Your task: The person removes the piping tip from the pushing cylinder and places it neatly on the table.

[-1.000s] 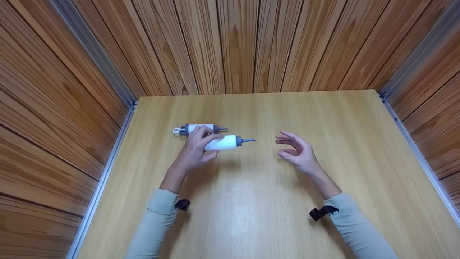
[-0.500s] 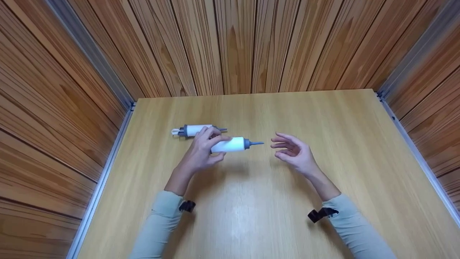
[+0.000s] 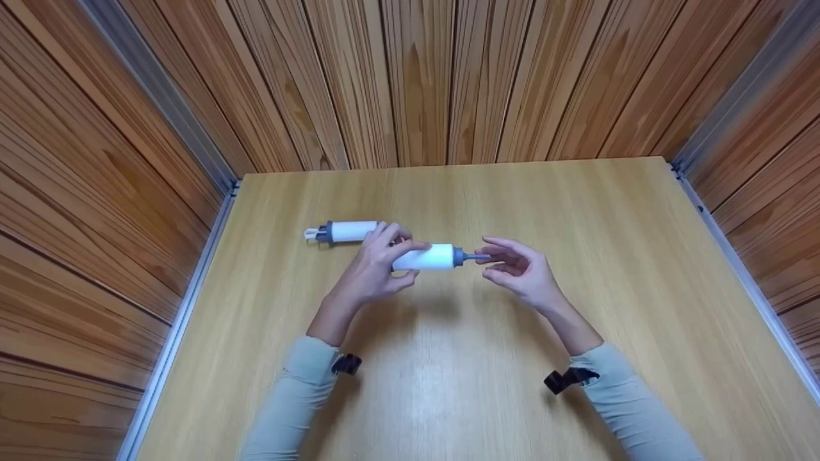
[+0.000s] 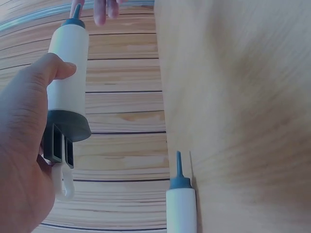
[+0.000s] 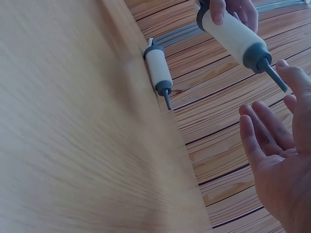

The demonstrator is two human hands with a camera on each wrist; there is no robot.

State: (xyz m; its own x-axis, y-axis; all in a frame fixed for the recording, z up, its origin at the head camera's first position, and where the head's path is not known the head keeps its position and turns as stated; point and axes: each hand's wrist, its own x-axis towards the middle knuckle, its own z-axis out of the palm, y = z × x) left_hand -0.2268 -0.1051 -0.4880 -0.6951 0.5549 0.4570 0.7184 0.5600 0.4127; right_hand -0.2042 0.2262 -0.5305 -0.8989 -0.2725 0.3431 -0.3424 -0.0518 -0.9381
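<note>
Left hand (image 3: 378, 266) has the white syringe (image 3: 430, 257) gripped by its barrel, clear of the counter (image 3: 423, 390) with a shadow under it. Head view: it lies roughly level, crosswise, nozzle (image 5: 273, 76) toward the right hand (image 3: 526, 274). Left wrist view: thumb lies across the middle of the barrel; the far-side fingers are mostly hidden behind it. Dark grey flange (image 4: 68, 125) sits below the thumb, with the grey grip frame and white loop (image 4: 68, 183) down beside the palm, so the front of the barrel and the whole nozzle stick out past the fingers. Right hand has hold of nothing: thumb and fingers spread well apart, fingers loosely bent, palm toward the nozzle. Nozzle tip reaches into the gap between right thumb and fingers; right wrist view puts it just beside the thumb, can't tell if there is contact. Second syringe (image 3: 353, 231), same white barrel and grey ends, lies on its side on the counter behind the left hand, nozzle also pointing right; in head view the left fingers cover its front end, but both wrist views show that nozzle. Black wrist mounts (image 3: 346, 364) on both wrists, pale sleeves (image 3: 291, 397) behind them. Plank wall (image 3: 423, 96) rises at the counter's far edge.
</note>
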